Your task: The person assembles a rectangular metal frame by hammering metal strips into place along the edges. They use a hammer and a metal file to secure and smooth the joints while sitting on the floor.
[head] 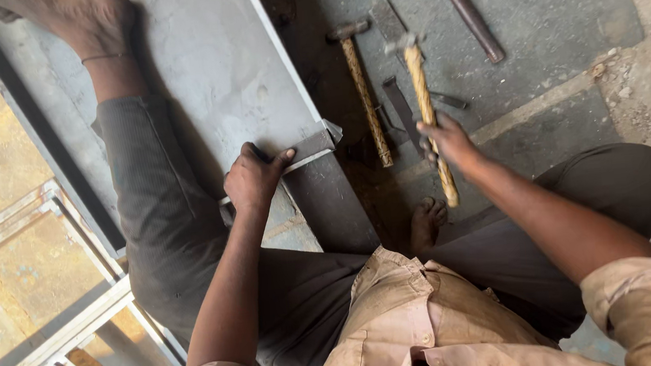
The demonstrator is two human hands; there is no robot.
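My left hand presses on a flat grey metal bar laid across the corner of a large grey sheet-metal panel. My right hand is closed around the yellowish wooden handle of a hammer, whose steel head is raised and blurred above the floor, to the right of the panel's corner. My left leg lies stretched over the panel, with the bare foot at its far end. My right foot is tucked near my body.
A second hammer with a wooden handle lies on the concrete floor beside the panel. A long rusty tool and flat metal strips lie farther out. Light metal frames rest on the floor at the left.
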